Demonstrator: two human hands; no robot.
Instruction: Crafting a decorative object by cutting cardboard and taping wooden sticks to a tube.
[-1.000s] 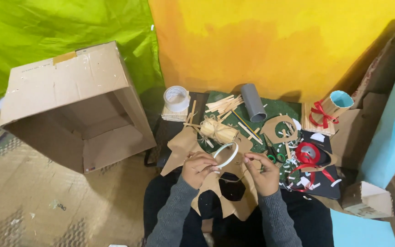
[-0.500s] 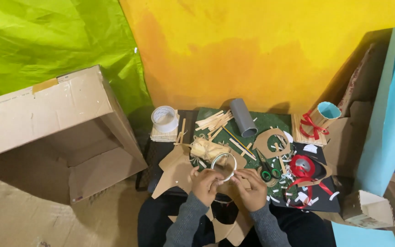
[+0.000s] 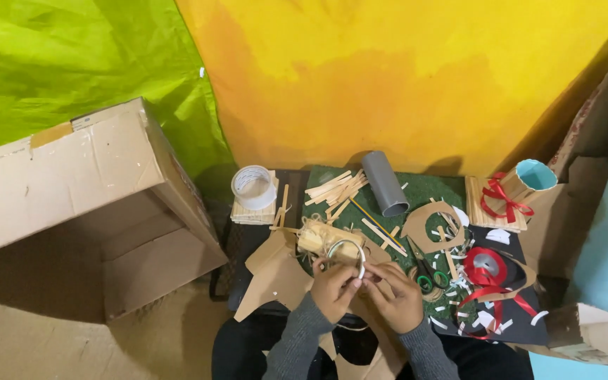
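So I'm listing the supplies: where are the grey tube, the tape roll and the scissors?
grey tube [image 3: 383, 183], head view, middle of its side.
tape roll [image 3: 253, 186], head view, its white rim.
scissors [image 3: 424, 271], head view, near the green handles.

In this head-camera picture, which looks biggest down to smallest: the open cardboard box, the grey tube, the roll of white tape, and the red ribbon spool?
1. Cardboard box, by far the largest.
2. Grey tube.
3 and 4. White tape roll and red ribbon spool look about alike, so I would not rank them.
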